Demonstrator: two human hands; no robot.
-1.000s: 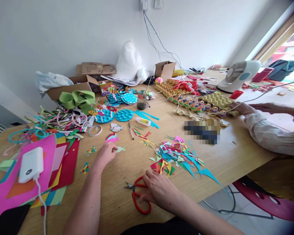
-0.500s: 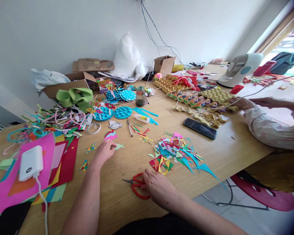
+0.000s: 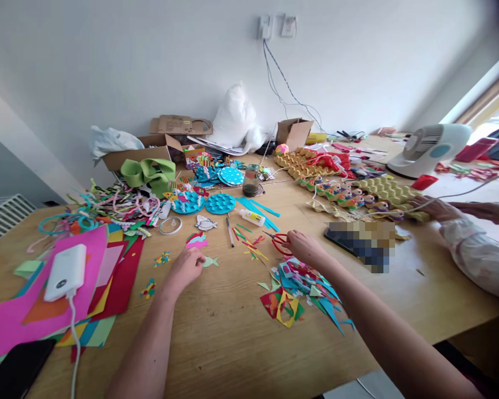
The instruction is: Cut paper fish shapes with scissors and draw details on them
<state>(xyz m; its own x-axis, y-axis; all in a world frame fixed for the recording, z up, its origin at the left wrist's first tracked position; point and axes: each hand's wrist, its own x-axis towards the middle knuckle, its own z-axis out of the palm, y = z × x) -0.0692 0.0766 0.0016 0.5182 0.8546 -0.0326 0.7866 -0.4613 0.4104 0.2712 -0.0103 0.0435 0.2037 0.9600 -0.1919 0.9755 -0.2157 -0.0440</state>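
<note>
1. The right hand [image 3: 304, 247] is stretched forward over the desk [image 3: 233, 338], fingers closed around the red handles of the scissors [image 3: 278, 242]. The blades point away to its left, just above the desk.
2. The left hand [image 3: 187, 267] rests on the desk with fingers loosely curled. Its fingertips are at the edge of a small green fish [image 3: 210, 261]; I cannot tell whether it pinches the fish or only touches it.
3. The scissors look light and stiff, with sharp tips. They are probably best held by the handle loops, as now, with the blades kept clear of the other hand.
4. The fish looks thin, light and floppy, so it is likely to crease or slide on the smooth wood. A gentle pinch at its edge should suit it.
5. A heap of coloured scraps [image 3: 299, 285] lies just under and before the right wrist.
6. A glue bottle [image 3: 253, 217] lies beyond and between the hands. Its yellow label is too small to read, and no other writing is legible.
7. A white power bank [image 3: 65, 271] sits on pink sheets well to the left of the left hand.
8. Another person's hand [image 3: 434, 208] rests by egg trays [image 3: 385, 189] far to the right.
</note>
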